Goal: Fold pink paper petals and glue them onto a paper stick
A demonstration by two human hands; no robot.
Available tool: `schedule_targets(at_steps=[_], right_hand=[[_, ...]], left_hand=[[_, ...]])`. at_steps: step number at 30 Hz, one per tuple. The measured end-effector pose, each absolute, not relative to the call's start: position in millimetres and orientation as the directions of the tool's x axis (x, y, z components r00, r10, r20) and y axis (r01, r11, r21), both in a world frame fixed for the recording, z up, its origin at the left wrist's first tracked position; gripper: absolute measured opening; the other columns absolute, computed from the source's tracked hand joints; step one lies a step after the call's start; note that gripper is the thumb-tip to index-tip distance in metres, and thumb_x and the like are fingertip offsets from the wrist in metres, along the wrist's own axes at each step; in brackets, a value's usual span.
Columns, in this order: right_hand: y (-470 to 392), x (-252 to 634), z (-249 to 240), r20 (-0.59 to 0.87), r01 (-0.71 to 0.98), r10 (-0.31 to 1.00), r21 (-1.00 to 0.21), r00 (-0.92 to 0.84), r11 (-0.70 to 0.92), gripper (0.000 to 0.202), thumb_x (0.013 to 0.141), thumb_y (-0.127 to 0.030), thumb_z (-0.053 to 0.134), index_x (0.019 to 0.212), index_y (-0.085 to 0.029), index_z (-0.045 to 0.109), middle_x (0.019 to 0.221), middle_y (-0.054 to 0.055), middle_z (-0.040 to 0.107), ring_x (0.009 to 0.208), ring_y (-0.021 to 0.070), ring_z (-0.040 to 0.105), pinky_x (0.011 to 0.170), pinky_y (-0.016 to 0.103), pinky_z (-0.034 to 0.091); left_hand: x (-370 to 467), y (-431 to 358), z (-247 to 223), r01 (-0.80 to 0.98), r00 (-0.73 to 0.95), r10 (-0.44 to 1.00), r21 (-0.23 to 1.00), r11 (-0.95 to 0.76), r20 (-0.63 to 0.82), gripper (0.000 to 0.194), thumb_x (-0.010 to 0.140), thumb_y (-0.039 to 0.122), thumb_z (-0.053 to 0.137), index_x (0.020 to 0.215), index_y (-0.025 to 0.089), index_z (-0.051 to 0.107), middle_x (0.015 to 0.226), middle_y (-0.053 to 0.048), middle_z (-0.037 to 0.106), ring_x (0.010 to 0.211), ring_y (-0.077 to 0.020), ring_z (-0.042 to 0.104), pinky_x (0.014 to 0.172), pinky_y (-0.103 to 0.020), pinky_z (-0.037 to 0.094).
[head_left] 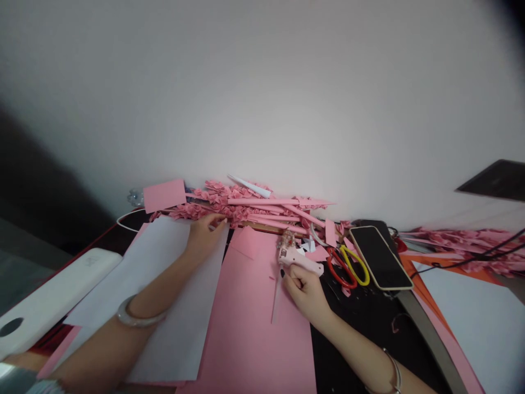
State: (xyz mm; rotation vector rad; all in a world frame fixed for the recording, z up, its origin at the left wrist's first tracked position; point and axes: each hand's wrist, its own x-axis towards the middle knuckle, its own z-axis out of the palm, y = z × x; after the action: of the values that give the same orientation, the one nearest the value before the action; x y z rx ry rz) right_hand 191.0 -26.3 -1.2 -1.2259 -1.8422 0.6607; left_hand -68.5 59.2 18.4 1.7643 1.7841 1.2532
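Note:
My left hand (205,236) reaches over the white paper sheets (180,323) to their far edge, beside the pink paper flowers (241,210). Its thumb and fingertips come together there; whatever is between them is too small to tell. My right hand (307,298) is closed at the pale pink glue gun (301,260), with the thumb by the gun's rear end. A long translucent glue stick (275,306) extends from there toward me, over a large pink paper sheet (258,334). Part of the right hand's grip is hidden.
Red-handled scissors (342,273), yellow-handled scissors (361,268) and a phone (381,257) lie on the right. Rolled pink paper cones (262,202) and a white cone (250,186) rest against the wall. A long white device (61,295) stands left. Orange paper (426,284) and cables lie far right.

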Motion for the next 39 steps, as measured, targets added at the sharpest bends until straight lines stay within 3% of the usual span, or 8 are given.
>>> schedule_targets(at_steps=[8,12,15,18,21,24,33,39], right_hand=[[-27,195,-2,0.314,0.501,0.929,-0.782,-0.197,0.371,0.034,0.077,-0.014,0.043,0.057,-0.022,0.017,0.053,-0.007,0.021,0.049,0.0089,0.023,0.048,0.024,0.020],[-27,196,-3,0.314,0.508,0.929,-0.778,-0.193,0.369,0.035,0.078,-0.015,0.043,0.057,-0.022,0.016,0.052,-0.007,0.020,0.049,0.0087,0.022,0.047,0.024,0.019],[-26,195,-4,0.315,0.505,0.929,-0.779,-0.196,0.371,0.034,0.078,-0.015,0.042,0.058,-0.022,0.016,0.053,-0.007,0.020,0.050,0.0089,0.022,0.047,0.023,0.019],[-26,196,-6,0.311,0.510,0.933,-0.781,-0.183,0.361,0.034,0.077,-0.014,0.042,0.058,-0.022,0.016,0.053,-0.007,0.019,0.050,0.0091,0.022,0.047,0.024,0.019],[-27,196,-6,0.311,0.505,0.932,-0.783,-0.188,0.363,0.033,0.077,-0.014,0.041,0.058,-0.022,0.016,0.053,-0.007,0.019,0.050,0.0091,0.021,0.047,0.024,0.019],[-28,196,-4,0.305,0.507,0.933,-0.784,-0.191,0.360,0.033,0.077,-0.014,0.042,0.057,-0.022,0.017,0.053,-0.007,0.019,0.049,0.0090,0.021,0.047,0.024,0.019],[-27,196,-3,0.301,0.500,0.941,-0.797,-0.156,0.338,0.034,0.076,-0.015,0.044,0.057,-0.022,0.017,0.053,-0.007,0.020,0.050,0.0091,0.022,0.047,0.024,0.020],[-28,197,-3,0.307,0.487,0.941,-0.805,-0.146,0.338,0.034,0.075,-0.014,0.044,0.056,-0.022,0.017,0.053,-0.007,0.020,0.050,0.0092,0.023,0.047,0.024,0.020]], left_hand=[[-62,54,22,0.586,-0.185,0.930,0.795,-0.156,0.319,0.024,0.074,0.034,0.063,0.063,0.017,0.050,0.066,0.000,0.064,0.063,-0.0144,0.055,0.060,-0.025,0.041],[-59,52,22,0.595,-0.088,0.953,0.782,-0.183,0.290,0.021,0.074,0.031,0.062,0.075,0.019,0.044,0.058,0.005,0.055,0.057,-0.0128,0.052,0.056,-0.023,0.038],[-56,50,19,0.625,0.112,0.963,0.736,-0.260,0.246,0.013,0.080,0.032,0.053,0.085,0.020,0.050,0.058,0.006,0.053,0.053,-0.0122,0.051,0.054,-0.023,0.039],[-51,48,13,0.650,0.392,0.895,0.625,-0.432,0.212,0.018,0.085,0.030,0.047,0.097,0.021,0.057,0.081,-0.001,0.065,0.076,-0.0168,0.060,0.071,-0.028,0.046],[-42,45,4,0.629,0.516,0.817,0.535,-0.565,0.256,0.050,0.075,0.033,0.063,0.122,0.020,0.050,0.129,-0.010,0.052,0.122,-0.0241,0.045,0.101,-0.036,0.036],[-34,42,-4,0.681,0.507,0.836,0.495,-0.539,0.212,0.057,0.074,0.035,0.064,0.127,0.019,0.047,0.135,-0.010,0.048,0.127,-0.0243,0.040,0.106,-0.038,0.032],[-31,43,0,0.591,0.464,0.832,0.593,-0.547,0.304,0.020,0.081,0.026,0.055,0.097,0.020,0.066,0.106,-0.005,0.068,0.103,-0.0191,0.059,0.092,-0.029,0.044],[-35,43,9,0.652,0.361,0.885,0.598,-0.465,0.294,0.029,0.087,0.021,0.039,0.090,0.020,0.068,0.090,-0.006,0.071,0.083,-0.0194,0.063,0.076,-0.029,0.047]])
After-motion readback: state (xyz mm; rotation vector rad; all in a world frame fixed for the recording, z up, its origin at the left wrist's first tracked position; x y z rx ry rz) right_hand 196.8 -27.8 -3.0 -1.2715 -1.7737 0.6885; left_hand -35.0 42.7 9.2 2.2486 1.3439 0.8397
